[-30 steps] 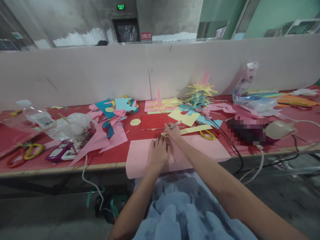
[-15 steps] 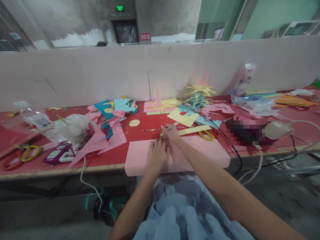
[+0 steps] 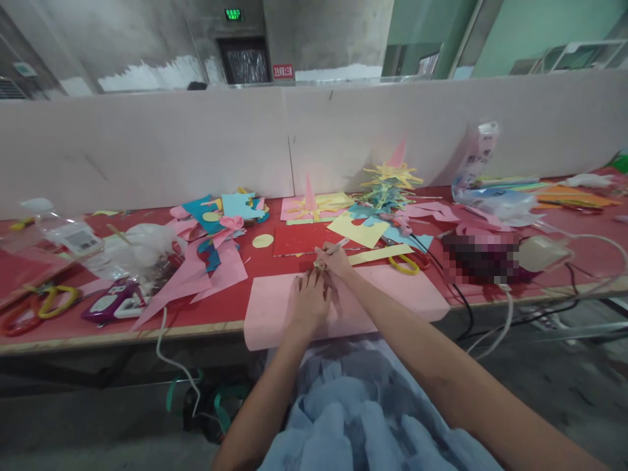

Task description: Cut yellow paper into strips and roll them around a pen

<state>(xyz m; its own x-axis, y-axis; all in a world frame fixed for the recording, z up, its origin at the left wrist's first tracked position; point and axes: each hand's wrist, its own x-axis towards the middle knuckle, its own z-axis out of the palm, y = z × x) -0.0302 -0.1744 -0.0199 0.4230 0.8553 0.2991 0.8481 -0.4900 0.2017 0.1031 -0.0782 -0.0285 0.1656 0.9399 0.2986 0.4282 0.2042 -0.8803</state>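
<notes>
My right hand (image 3: 336, 263) is closed around a pen (image 3: 343, 243), its tip end hidden by the fingers. Flat on a pink paper sheet (image 3: 267, 314), my left hand (image 3: 312, 299) has its fingers spread and touching the sheet. A small pale yellow paper piece (image 3: 318, 265) shows between the two hands. The pink sheet curls over the table's front edge. Just beyond my hands is a red board (image 3: 297, 239), with a yellow paper strip (image 3: 385, 253) to the right of them.
Yellow-handled scissors (image 3: 406, 265) lie right of my hands. A yellow paper disc (image 3: 263, 241) and coloured scraps (image 3: 230, 258) are to the left, near a purple glue gun (image 3: 110, 302). A layered paper tree (image 3: 392, 180) stands behind. Cables (image 3: 510, 320) hang at the right.
The view has shifted very slightly. The pen in my right hand leans a little differently; my left hand stays in place on the pink paper.
</notes>
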